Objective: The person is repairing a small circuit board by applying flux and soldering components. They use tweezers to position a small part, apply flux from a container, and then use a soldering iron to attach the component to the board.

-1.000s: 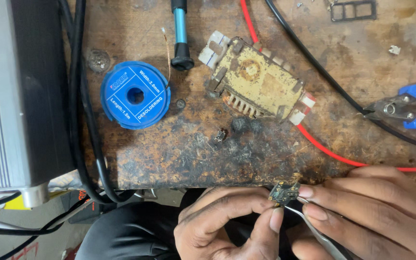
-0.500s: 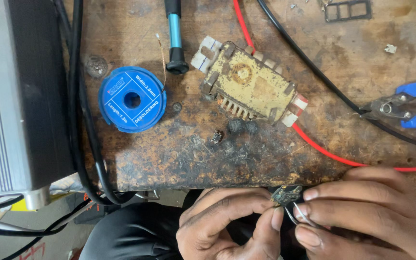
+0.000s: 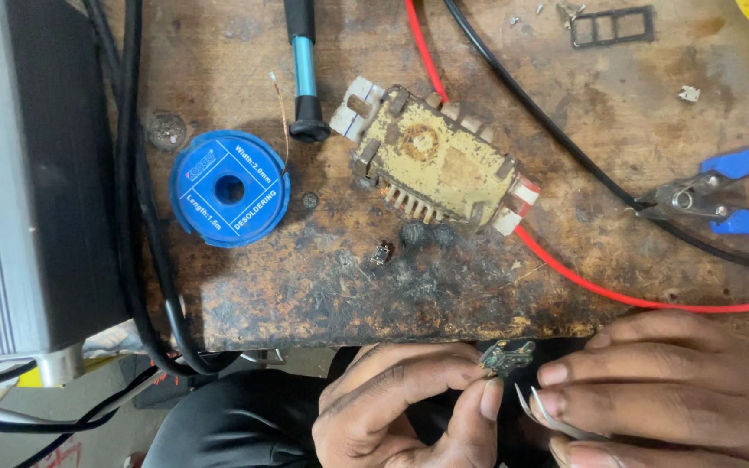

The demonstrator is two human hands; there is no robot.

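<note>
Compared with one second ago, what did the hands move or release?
Little changed. The left hand still pinches the small circuit piece, and the right hand still holds the tweezers beside it; both hands only shifted slightly. Nothing was let go. The blue spool, yellowed board and blue-handled pliers lie as before.

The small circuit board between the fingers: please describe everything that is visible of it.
The small circuit board is a tiny dark piece with uneven edges and pale metallic spots. It sits below the edge of the wooden bench, pinched at its lower left by the left hand. The right hand, holding tweezers, is close beside it.
</note>
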